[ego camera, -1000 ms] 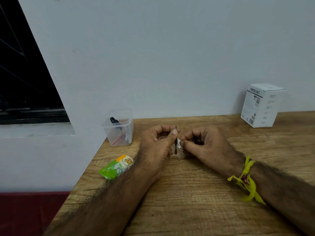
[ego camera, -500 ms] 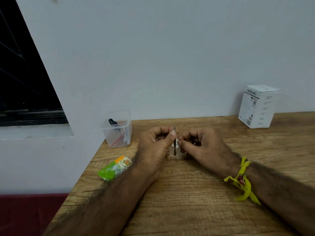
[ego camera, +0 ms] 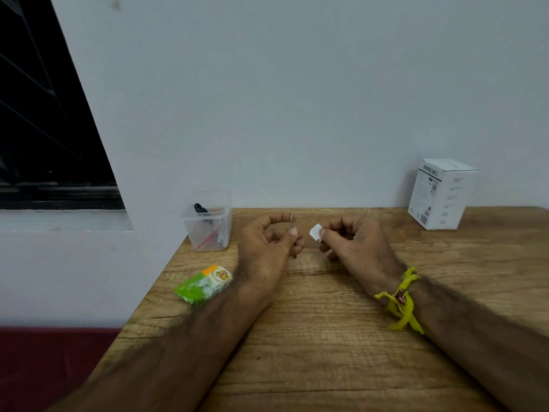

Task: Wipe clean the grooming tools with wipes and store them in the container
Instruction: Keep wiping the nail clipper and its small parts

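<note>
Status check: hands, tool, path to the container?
Left hand pinches thin tool upright. Right hand pinches wipe, apart from tool. Container open, path unobstructed.

A clear plastic container (ego camera: 208, 227) stands open-topped at the far left corner of a wooden table (ego camera: 326, 337), tools already poking above its rim, a green wipes packet (ego camera: 203, 285) lying near it toward the front, tucked against the left forearm. A white box (ego camera: 439, 194) stands at the far right, against the wall. Between container and box the tabletop along the wall lies bare, as does the broad stretch between the two forearms.
</note>
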The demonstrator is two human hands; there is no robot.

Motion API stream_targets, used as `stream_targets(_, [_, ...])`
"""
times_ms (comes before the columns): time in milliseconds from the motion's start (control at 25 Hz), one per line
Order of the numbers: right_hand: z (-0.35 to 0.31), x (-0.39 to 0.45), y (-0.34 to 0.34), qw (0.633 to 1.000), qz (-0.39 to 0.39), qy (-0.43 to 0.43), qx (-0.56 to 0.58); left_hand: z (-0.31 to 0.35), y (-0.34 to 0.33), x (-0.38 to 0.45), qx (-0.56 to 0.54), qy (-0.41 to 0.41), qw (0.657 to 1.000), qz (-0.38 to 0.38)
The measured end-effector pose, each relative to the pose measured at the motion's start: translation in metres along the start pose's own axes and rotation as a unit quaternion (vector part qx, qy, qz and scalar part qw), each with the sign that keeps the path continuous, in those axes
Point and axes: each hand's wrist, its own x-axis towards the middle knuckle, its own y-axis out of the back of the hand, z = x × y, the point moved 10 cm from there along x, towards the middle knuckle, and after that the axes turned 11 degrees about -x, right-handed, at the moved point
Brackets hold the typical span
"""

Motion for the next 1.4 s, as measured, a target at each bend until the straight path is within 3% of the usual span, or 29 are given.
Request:
stream_targets(120, [0.001,0.001,0.002,1.0,0.015,0.0,-0.016,0.001,-0.003,-0.003,0.032,-0.003,0.999,0.0])
stream_targets(240, [0.0,0.007,0.003,0.998,0.033,-0.004,-0.046,0.016,-0.006,-0.005,0.116,-0.067,0.991,0.016])
stream_targets(520, [0.017,0.024,0.012,0.982,0.105,-0.093,-0.122,0.054,0.007,0.006,0.246,-0.135,0.957,0.068])
stream_targets(720, [0.016,0.028,0.01,0.985,0.11,-0.073,-0.116,0.131,0.078,0.031,0.422,-0.165,0.871,0.191])
stream_targets(1000, [0.012,0.029,0.005,0.99,0.097,-0.056,-0.084,0.124,0.1,0.059,0.566,-0.042,0.806,0.171])
stream_targets(1160, [0.012,0.03,0.004,0.992,0.094,-0.055,-0.068,0.119,0.092,0.062,0.654,-0.037,0.733,0.184])
stream_targets(1280, [0.015,0.032,0.004,0.992,0.096,-0.054,-0.061,0.124,0.086,0.061,0.669,-0.055,0.719,0.181])
stream_targets(1400, [0.019,0.034,0.0,0.993,0.086,-0.055,-0.053,0.146,0.064,0.045,0.64,-0.153,0.733,0.174])
